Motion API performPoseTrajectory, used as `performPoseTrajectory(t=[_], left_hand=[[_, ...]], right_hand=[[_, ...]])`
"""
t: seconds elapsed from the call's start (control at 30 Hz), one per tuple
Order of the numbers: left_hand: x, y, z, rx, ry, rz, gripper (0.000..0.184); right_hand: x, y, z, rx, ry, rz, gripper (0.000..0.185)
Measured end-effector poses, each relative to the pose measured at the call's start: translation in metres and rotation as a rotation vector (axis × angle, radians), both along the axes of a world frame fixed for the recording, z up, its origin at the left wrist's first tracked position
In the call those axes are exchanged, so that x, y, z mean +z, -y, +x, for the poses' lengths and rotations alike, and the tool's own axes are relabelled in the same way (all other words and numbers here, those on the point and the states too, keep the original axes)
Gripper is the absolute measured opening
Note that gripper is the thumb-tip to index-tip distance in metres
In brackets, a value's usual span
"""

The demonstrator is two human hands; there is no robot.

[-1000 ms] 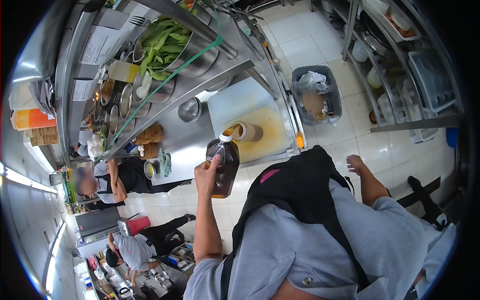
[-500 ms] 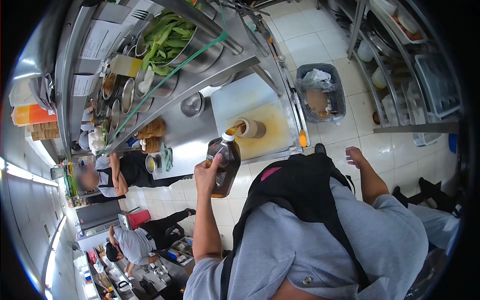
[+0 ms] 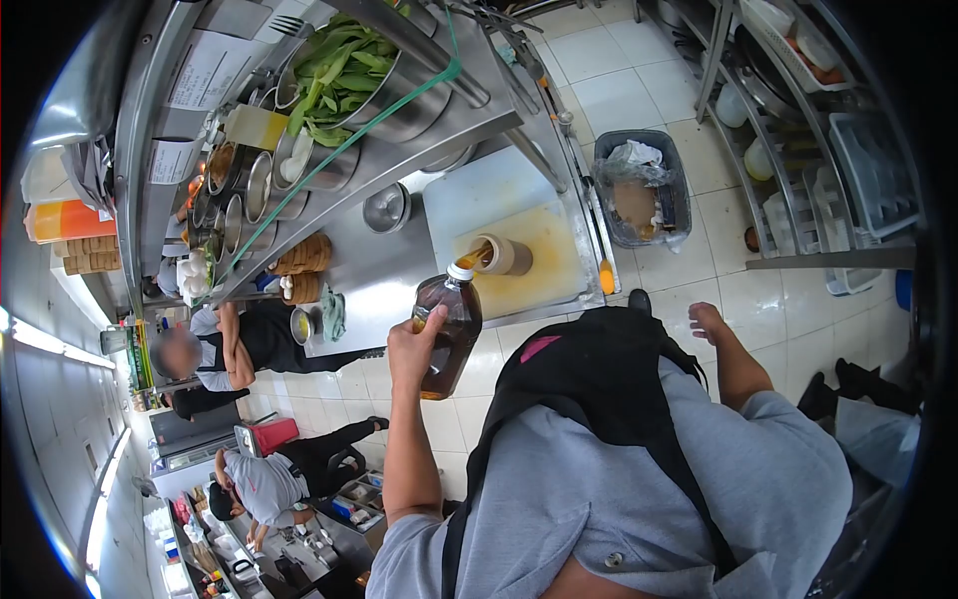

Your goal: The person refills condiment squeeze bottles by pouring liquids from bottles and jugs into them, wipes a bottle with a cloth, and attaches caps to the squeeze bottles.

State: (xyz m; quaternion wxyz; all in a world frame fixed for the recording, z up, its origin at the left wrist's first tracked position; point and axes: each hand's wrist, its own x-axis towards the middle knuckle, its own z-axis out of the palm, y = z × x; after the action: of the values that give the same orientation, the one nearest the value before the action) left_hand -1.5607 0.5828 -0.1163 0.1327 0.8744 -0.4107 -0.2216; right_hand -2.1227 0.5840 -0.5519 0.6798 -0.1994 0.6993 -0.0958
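My left hand [image 3: 411, 351] is closed round a clear plastic bottle [image 3: 454, 324] of dark brown liquid. The bottle is tilted, and amber liquid streams from its mouth into a pale round container [image 3: 507, 256]. That container stands on a yellow-stained cutting board [image 3: 559, 270] at the counter's near edge. My right hand [image 3: 707, 320] hangs out to the right over the floor, fingers loosely curled, with nothing in it.
A metal bowl [image 3: 386, 208] and a green cloth [image 3: 332, 313] lie on the steel counter [image 3: 374, 275]. Above is a shelf with leafy greens [image 3: 344, 75]. A lined bin [image 3: 644, 190] stands beyond. Co-workers [image 3: 264, 339] are at left; a rack [image 3: 788, 150] stands right.
The bottle still pours, and the stream into the container looks a little wider. My right hand has barely moved; the view has shifted slightly.
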Motion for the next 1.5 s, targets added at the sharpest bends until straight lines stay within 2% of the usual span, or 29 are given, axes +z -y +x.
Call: performPoseTrajectory(t=[1.0, 1.5], left_hand=[[0.015, 0.003, -0.008, -0.026, 0.076, 0.073, 0.071], [0.018, 0.006, -0.009, -0.029, 0.101, 0.060, 0.070]], right_hand=[[-0.004, 0.017, 0.000, 0.024, 0.021, -0.015, 0.025], [0.012, 0.025, 0.007, 0.025, -0.005, -0.014, 0.024]])
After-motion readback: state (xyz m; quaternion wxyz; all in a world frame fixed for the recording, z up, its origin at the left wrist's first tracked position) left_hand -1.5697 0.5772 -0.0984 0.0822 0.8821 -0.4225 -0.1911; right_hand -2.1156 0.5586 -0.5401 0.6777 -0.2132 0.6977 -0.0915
